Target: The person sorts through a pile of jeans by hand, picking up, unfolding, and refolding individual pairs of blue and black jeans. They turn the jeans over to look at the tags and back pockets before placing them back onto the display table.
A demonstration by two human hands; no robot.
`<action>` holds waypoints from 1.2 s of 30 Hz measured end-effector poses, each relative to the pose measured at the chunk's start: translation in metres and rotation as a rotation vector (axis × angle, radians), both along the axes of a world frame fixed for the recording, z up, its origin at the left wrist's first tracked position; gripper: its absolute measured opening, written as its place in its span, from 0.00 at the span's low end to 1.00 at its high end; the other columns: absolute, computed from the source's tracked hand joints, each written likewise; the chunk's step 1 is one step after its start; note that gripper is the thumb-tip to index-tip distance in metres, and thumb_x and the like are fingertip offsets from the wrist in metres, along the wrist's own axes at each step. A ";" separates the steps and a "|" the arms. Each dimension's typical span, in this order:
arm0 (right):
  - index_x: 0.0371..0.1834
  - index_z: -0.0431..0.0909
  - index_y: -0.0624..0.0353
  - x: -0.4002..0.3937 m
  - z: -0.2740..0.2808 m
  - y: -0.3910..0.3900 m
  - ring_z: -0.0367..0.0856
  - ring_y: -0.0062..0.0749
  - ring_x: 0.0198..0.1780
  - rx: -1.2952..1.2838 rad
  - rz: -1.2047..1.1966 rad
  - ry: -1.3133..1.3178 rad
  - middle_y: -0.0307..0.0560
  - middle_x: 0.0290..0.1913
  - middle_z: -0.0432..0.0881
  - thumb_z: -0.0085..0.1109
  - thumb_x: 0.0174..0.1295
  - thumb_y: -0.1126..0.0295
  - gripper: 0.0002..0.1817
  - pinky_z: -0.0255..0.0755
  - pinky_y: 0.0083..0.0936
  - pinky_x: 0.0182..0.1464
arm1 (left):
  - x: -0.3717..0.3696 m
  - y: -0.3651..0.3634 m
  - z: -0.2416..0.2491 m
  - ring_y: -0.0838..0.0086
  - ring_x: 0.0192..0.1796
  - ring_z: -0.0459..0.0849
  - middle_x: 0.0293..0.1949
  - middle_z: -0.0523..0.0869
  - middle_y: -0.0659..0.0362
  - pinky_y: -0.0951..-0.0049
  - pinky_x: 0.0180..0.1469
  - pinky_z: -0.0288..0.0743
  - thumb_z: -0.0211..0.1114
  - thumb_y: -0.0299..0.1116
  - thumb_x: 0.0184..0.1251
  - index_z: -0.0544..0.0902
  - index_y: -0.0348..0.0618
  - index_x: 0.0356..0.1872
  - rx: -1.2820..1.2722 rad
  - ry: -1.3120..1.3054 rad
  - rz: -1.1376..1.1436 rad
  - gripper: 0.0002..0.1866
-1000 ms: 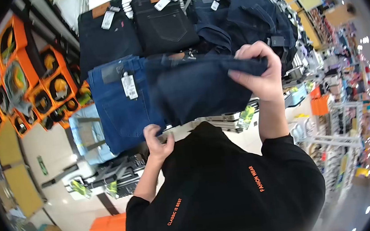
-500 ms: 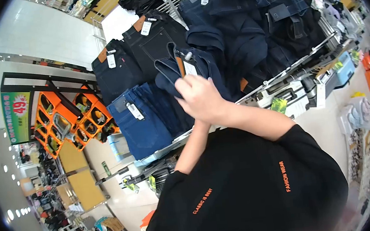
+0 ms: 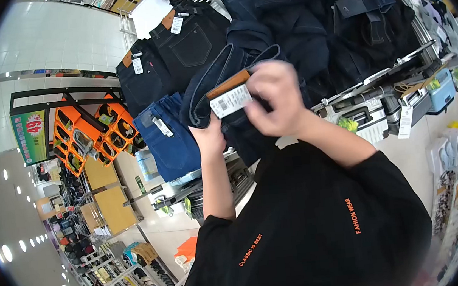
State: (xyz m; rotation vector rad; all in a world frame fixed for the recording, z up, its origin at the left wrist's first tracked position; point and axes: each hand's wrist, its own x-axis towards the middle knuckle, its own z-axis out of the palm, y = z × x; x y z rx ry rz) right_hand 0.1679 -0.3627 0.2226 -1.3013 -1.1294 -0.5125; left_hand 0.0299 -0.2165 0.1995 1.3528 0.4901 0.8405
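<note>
A pair of dark blue jeans (image 3: 243, 133) is raised over the front of the rack, its waistband opened in a loop. My left hand (image 3: 209, 138) grips the jeans below the left side of the waistband, fingers partly hidden by the cloth. A brown leather patch (image 3: 228, 84) and a white barcode tag (image 3: 231, 101) face up at the waistband. Beside the tag, my right hand (image 3: 279, 98) is curled and blurred by motion; its fingertips are at the tag's right edge, and whether they hold it is unclear.
Folded blue jeans (image 3: 169, 143) lie at the left, with black jeans (image 3: 189, 42) behind. More dark jeans (image 3: 301, 31) are heaped at the right on the metal rack (image 3: 382, 70). Suitcases (image 3: 364, 119) stand beneath. Orange shelves (image 3: 76, 135) and a green price sign (image 3: 31, 137) are further left.
The jeans have been lifted and turned, so the waistband and tag now show clearly. My hands have moved apart, the left to the left and the right to the right.
</note>
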 end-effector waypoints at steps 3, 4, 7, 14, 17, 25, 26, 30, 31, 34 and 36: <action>0.61 0.69 0.70 0.021 0.003 -0.023 0.72 0.52 0.60 -0.257 -0.293 0.379 0.58 0.57 0.76 0.79 0.47 0.57 0.43 0.61 0.43 0.66 | -0.012 0.007 -0.001 0.66 0.59 0.82 0.57 0.83 0.54 0.62 0.64 0.74 0.63 0.23 0.71 0.78 0.37 0.61 -0.171 -0.041 -0.153 0.18; 0.61 0.70 0.70 0.036 -0.014 -0.027 0.75 0.46 0.56 -0.336 -0.022 0.606 0.56 0.54 0.78 0.79 0.47 0.55 0.43 0.66 0.40 0.63 | -0.012 0.006 0.000 0.66 0.59 0.82 0.57 0.84 0.54 0.62 0.64 0.75 0.63 0.24 0.71 0.78 0.37 0.60 -0.244 -0.012 -0.158 0.18; 0.54 0.75 0.67 0.050 -0.027 -0.035 0.80 0.24 0.43 -0.509 0.410 0.904 0.47 0.43 0.84 0.77 0.54 0.58 0.31 0.74 0.23 0.49 | -0.021 0.021 -0.022 0.65 0.60 0.82 0.61 0.81 0.53 0.60 0.63 0.76 0.65 0.29 0.70 0.72 0.40 0.67 -0.390 0.039 -0.276 0.25; 0.44 0.77 0.64 0.044 -0.051 -0.020 0.79 0.21 0.39 -0.336 0.455 0.768 0.39 0.38 0.85 0.66 0.64 0.71 0.11 0.72 0.21 0.44 | -0.011 0.057 -0.052 0.48 0.60 0.82 0.60 0.81 0.41 0.47 0.63 0.76 0.56 0.42 0.76 0.74 0.31 0.63 -0.864 -0.156 -0.397 0.25; 0.42 0.78 0.64 0.038 -0.049 -0.018 0.81 0.30 0.39 -0.388 0.324 0.721 0.42 0.37 0.85 0.68 0.61 0.74 0.10 0.72 0.24 0.48 | -0.005 0.072 -0.065 0.47 0.65 0.78 0.63 0.78 0.41 0.45 0.68 0.70 0.56 0.40 0.75 0.71 0.32 0.66 -0.988 -0.315 -0.504 0.26; 0.32 0.74 0.60 0.031 -0.034 0.005 0.77 0.46 0.39 -0.446 0.153 -0.068 0.55 0.51 0.82 0.76 0.37 0.78 0.19 0.71 0.37 0.46 | -0.016 0.116 -0.082 0.50 0.62 0.81 0.60 0.81 0.43 0.50 0.67 0.72 0.57 0.35 0.73 0.76 0.33 0.63 -1.073 -0.348 -0.647 0.22; 0.31 0.74 0.60 0.032 -0.027 0.011 0.77 0.48 0.41 -0.468 0.177 -0.096 0.58 0.54 0.80 0.76 0.37 0.78 0.20 0.71 0.38 0.47 | -0.015 0.122 -0.082 0.50 0.56 0.85 0.53 0.86 0.43 0.49 0.63 0.76 0.54 0.36 0.75 0.83 0.31 0.53 -1.113 -0.350 -0.610 0.19; 0.31 0.74 0.60 0.042 -0.008 0.059 0.73 0.50 0.49 -0.521 0.372 -0.062 0.59 0.67 0.73 0.70 0.44 0.79 0.14 0.72 0.38 0.49 | -0.017 0.149 -0.098 0.48 0.57 0.84 0.54 0.85 0.42 0.48 0.63 0.76 0.51 0.36 0.74 0.82 0.31 0.55 -1.268 -0.396 -0.695 0.20; 0.33 0.74 0.60 0.049 -0.017 0.072 0.74 0.49 0.48 -0.572 0.416 -0.021 0.58 0.70 0.71 0.70 0.48 0.76 0.13 0.72 0.37 0.51 | -0.018 0.153 -0.104 0.47 0.58 0.84 0.55 0.84 0.41 0.47 0.64 0.75 0.52 0.37 0.74 0.81 0.30 0.56 -1.292 -0.361 -0.653 0.21; 0.35 0.70 0.61 0.072 -0.050 0.110 0.75 0.51 0.53 -0.798 0.648 0.141 0.64 0.74 0.65 0.61 0.56 0.77 0.09 0.69 0.40 0.60 | -0.021 0.163 -0.126 0.43 0.63 0.79 0.61 0.79 0.38 0.44 0.69 0.69 0.55 0.38 0.71 0.75 0.29 0.62 -1.432 -0.366 -0.640 0.25; 0.37 0.70 0.62 0.077 -0.075 0.134 0.75 0.48 0.52 -0.874 0.760 0.295 0.58 0.62 0.74 0.56 0.65 0.75 0.04 0.69 0.37 0.59 | -0.024 0.173 -0.136 0.43 0.64 0.78 0.62 0.79 0.38 0.44 0.69 0.68 0.55 0.39 0.71 0.75 0.29 0.63 -1.495 -0.384 -0.642 0.26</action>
